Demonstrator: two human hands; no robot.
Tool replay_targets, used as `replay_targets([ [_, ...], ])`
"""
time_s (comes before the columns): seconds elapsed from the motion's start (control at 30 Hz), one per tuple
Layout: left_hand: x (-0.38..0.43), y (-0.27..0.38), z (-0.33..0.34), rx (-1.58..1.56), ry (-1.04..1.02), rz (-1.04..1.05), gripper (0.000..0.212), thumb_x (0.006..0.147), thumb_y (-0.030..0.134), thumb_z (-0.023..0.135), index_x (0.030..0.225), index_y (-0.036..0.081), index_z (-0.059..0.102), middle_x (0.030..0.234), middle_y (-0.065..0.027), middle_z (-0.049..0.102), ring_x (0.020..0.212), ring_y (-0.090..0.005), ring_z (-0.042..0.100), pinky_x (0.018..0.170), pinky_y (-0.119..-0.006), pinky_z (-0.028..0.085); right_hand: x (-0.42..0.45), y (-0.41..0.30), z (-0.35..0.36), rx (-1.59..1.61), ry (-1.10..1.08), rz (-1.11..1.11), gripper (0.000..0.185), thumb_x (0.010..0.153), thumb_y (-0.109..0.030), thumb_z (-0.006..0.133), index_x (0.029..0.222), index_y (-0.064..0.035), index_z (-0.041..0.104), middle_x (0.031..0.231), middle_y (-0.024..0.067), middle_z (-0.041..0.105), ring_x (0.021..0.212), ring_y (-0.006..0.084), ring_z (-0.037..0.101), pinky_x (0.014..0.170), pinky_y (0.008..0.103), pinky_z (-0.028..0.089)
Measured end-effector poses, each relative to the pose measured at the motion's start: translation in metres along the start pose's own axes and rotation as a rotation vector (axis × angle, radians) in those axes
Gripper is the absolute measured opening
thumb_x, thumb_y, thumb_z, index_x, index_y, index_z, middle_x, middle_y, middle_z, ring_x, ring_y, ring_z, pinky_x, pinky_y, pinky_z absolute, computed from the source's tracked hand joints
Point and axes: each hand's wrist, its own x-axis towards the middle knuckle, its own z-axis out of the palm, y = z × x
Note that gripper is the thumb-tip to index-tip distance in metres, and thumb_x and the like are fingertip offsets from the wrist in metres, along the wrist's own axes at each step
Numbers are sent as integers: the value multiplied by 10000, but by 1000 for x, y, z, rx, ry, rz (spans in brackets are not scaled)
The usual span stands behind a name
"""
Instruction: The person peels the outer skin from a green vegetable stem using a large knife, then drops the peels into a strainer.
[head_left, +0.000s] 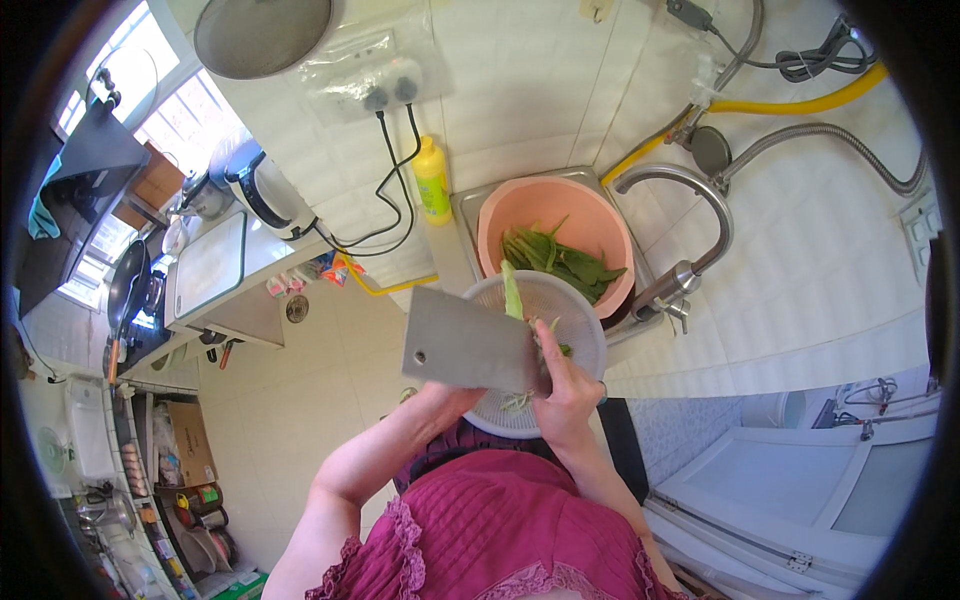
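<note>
My right hand (566, 390) is closed around the handle end of a metal cleaver (472, 341), whose broad blade points left. The blade hides most of my left hand (454, 397); only its wrist side shows below the blade, and its fingers cannot be seen. A pale green stalk (512, 289) sticks up behind the blade. Under both hands is a whitish plastic colander (589, 322) with peelings (517, 401) in it. Beyond it, a pink basin (555, 196) holds green leafy stems (562, 259) in the sink.
A steel faucet (720, 225) arches right of the basin. A yellow bottle (431, 180) stands left of the sink (469, 206). Further left, a counter carries an electric kettle (270, 195) and a white cutting board (210, 266). A white door (780, 480) is at lower right.
</note>
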Motion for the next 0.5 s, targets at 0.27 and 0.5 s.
replay_targets([
  [0.27,-22,17,23,-117,-174,-189,355,868,153,554,1166,-33,499,1113,-92,579,1004,-183,570,896,-332,452,7,42,10,324,99,306,613,640,86,544,1209,-144,552,970,144,643,629,218,600,598,298,470],
  [0.5,-1,22,14,-60,-159,-20,397,877,186,546,1218,-4,473,1133,-87,571,989,-183,571,893,-323,450,-6,28,-7,330,-16,188,581,662,82,546,1222,-73,526,849,113,654,586,98,550,545,258,435],
])
